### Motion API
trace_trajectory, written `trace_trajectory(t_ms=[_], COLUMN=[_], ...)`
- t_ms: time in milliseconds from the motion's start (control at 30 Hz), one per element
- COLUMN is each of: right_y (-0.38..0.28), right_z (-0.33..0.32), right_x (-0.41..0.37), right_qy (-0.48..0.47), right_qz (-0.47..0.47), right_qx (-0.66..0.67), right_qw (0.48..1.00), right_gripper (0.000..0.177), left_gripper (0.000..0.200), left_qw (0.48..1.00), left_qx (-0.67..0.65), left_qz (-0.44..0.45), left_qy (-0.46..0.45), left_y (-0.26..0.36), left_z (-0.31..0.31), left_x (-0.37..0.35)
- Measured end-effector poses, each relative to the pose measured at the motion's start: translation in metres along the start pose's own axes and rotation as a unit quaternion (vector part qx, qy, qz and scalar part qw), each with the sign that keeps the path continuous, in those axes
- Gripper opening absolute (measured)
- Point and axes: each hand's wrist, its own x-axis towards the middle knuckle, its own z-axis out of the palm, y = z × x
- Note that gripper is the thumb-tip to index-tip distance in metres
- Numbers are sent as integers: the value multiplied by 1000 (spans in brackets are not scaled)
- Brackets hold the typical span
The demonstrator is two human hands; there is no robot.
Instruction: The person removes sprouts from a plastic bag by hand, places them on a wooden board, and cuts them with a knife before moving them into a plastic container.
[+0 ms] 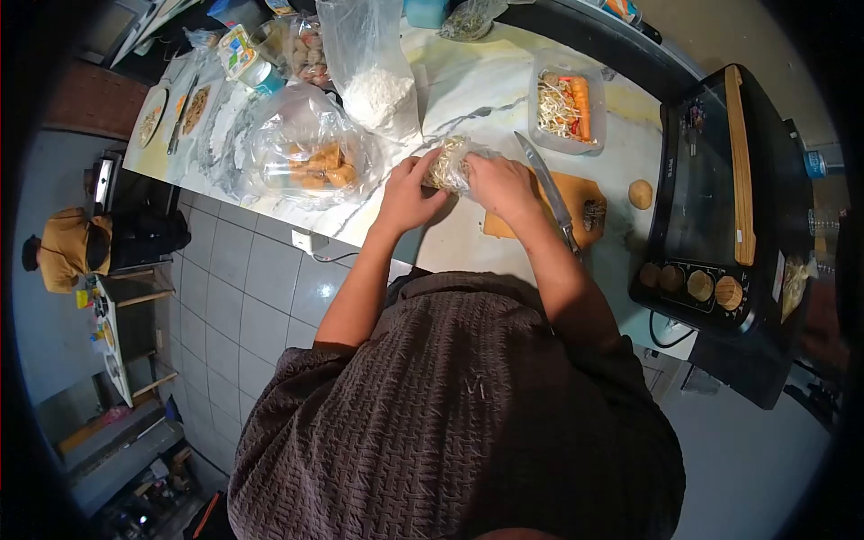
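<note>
Both of my hands are on a clear plastic bag of bean sprouts [447, 168] at the counter's front edge. My left hand [409, 193] grips the bag's left side, thumb and fingers around it. On the other side, my right hand [498, 186] holds the plastic, its fingers closed. Just right of that hand, a knife [549, 187] lies across an orange cutting board [585, 200] with a small dark item on it. Behind the board is a clear container [567, 106] of sprouts and carrots. Left of my hands sit a bag of orange-brown pieces [319, 166] and a bag of white powder [380, 94].
A black oven [711, 193] stands at the right, with a round brown item [640, 193] beside it. Plates [153, 117], a cup [261, 76] and more bags occupy the back left. Another person [81, 243] is at the far left.
</note>
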Motion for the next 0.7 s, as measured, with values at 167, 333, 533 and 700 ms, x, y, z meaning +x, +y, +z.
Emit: trace_trajectory(t_ms=[167, 333, 533, 700], right_y=[6, 17, 9, 6], right_z=[1, 19, 13, 9], right_x=[-1, 2, 3, 3], right_qy=[42, 138, 39, 11], right_qz=[-41, -106, -23, -1], right_qx=[-6, -24, -8, -3], right_qw=[998, 985, 999, 1000], right_gripper=[19, 20, 24, 26], left_gripper=[64, 62, 60, 58], left_qw=[998, 999, 999, 999], left_qx=[37, -4, -18, -30], left_qz=[21, 8, 12, 9], left_qy=[43, 37, 42, 38], left_y=[-4, 2, 2, 4], left_z=[5, 5, 7, 6], left_x=[4, 4, 3, 3])
